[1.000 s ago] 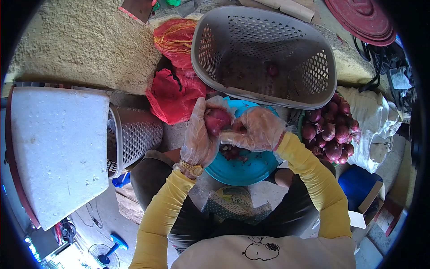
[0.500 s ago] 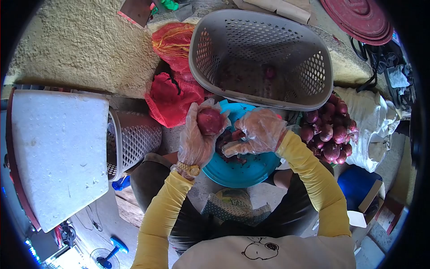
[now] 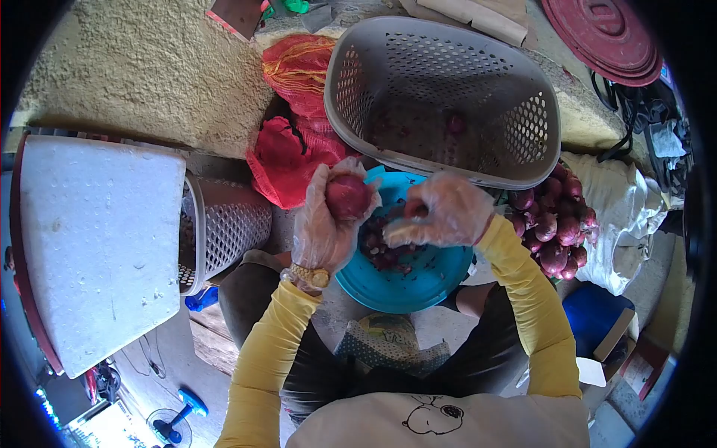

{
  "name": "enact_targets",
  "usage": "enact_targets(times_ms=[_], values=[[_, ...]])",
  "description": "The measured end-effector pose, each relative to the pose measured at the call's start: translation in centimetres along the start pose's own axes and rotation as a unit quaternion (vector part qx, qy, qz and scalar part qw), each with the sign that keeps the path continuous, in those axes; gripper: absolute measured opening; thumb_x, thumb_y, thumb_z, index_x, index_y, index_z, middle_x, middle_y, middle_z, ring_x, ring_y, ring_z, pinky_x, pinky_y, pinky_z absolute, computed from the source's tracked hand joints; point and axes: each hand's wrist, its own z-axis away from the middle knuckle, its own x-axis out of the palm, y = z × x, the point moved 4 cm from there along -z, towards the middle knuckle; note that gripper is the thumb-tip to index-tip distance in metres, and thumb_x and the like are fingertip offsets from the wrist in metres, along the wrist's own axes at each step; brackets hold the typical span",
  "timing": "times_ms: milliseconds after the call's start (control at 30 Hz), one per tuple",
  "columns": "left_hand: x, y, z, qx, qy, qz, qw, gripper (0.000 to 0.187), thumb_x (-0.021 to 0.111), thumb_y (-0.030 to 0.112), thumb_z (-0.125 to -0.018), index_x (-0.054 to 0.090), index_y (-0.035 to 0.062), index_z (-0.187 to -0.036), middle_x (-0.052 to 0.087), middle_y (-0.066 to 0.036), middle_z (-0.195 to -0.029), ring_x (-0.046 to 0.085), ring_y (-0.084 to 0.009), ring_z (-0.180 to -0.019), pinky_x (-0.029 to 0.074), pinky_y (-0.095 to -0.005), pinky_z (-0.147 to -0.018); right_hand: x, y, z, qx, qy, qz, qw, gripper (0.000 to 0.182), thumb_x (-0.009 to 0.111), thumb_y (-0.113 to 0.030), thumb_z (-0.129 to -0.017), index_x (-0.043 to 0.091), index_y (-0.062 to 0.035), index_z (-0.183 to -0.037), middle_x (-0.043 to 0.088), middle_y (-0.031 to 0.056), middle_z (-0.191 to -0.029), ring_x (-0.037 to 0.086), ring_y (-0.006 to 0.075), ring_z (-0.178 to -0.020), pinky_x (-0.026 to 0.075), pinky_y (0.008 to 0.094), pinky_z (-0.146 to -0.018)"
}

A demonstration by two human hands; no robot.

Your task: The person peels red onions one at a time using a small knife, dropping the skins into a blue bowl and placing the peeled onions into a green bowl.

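My left hand, in a clear plastic glove with a gold watch at the wrist, is closed around a red onion, palm up. My gloved right hand hovers to its right, above a blue basin. Its thumb stands apart from the curled fingers. A reddish patch shows at the fingertips, but blur hides whether it is a held piece. Dark red onion skins and scraps lie in the basin below.
Beyond the basin stands a grey perforated basket with an onion inside. Red mesh bags lie left of it. A pile of red onions sits at right beside a white sack. A white foam lid and another basket are left.
My right hand has lifted slightly and moved right, away from the onion. My left hand still grips the onion, which shows a slightly different side. The view has shifted a little.
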Motion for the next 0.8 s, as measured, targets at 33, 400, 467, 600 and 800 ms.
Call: enact_targets(times_ms=[33, 400, 467, 600, 800], values=[[0.5, 0.6, 0.1, 0.006, 0.003, 0.009, 1.0, 0.043, 0.05, 0.04, -0.108, 0.058, 0.0042, -0.13, 0.065, -0.014, -0.12, 0.065, -0.0368, -0.115, 0.059, -0.0471, -0.091, -0.5, 0.0, 0.0, 0.0, -0.002, 0.0, 1.0, 0.067, 0.076, -0.072, -0.078, 0.076, -0.0062, -0.091, 0.071, 0.0173, -0.077, 0.071, 0.0362, -0.077, 0.054, 0.0443, -0.072], [0.8, 8.2, 0.8, 0.161, -0.06, 0.072, 0.983, 0.045, 0.051, 0.037, -0.108, 0.056, 0.0023, -0.137, 0.067, -0.016, -0.12, 0.062, -0.0396, -0.118, 0.061, -0.0457, -0.089, -8.0, 10.9, 4.5, 0.092, 0.544, -0.381, 0.742, 0.049, 0.065, -0.059, -0.097, 0.068, -0.0099, -0.096, 0.051, -0.0069, -0.063, 0.044, 0.0038, -0.048, 0.033, 0.0224, -0.04], [0.1, 8.4, 1.1, 0.147, -0.098, 0.115, 0.978, 0.044, 0.047, 0.033, -0.11, 0.054, 0.0011, -0.139, 0.065, -0.019, -0.125, 0.058, -0.042, -0.126, 0.06, -0.0488, -0.094, -10.2, 9.7, 5.0, 0.18, 0.568, -0.354, 0.72, 0.051, 0.063, -0.054, -0.1, 0.066, -0.0034, -0.105, 0.044, -0.0081, -0.065, 0.039, 0.0024, -0.049, 0.031, 0.0214, -0.043], [-0.8, 7.9, 1.3, 0.132, -0.012, 0.132, 0.982, 0.045, 0.048, 0.04, -0.109, 0.059, 0.0029, -0.132, 0.065, -0.016, -0.119, 0.062, -0.0392, -0.119, 0.063, -0.0471, -0.089, -12.3, 12.0, 4.9, 0.127, 0.584, -0.362, 0.716, 0.06, 0.06, -0.064, -0.098, 0.068, -0.0047, -0.095, 0.041, -0.0096, -0.063, 0.035, 0.0021, -0.049, 0.024, 0.0229, -0.044], [-0.7, 7.1, 0.9, 0.113, -0.067, 0.133, 0.982, 0.043, 0.049, 0.035, -0.109, 0.058, -0.0005, -0.132, 0.066, -0.018, -0.122, 0.058, -0.0411, -0.125, 0.06, -0.0484, -0.094, -10.7, 10.2, 5.2, 0.194, 0.508, -0.326, 0.774, 0.058, 0.058, -0.059, -0.102, 0.069, -0.0028, -0.114, 0.04, -0.0083, -0.064, 0.034, 0.0043, -0.05, 0.027, 0.0247, -0.044]])
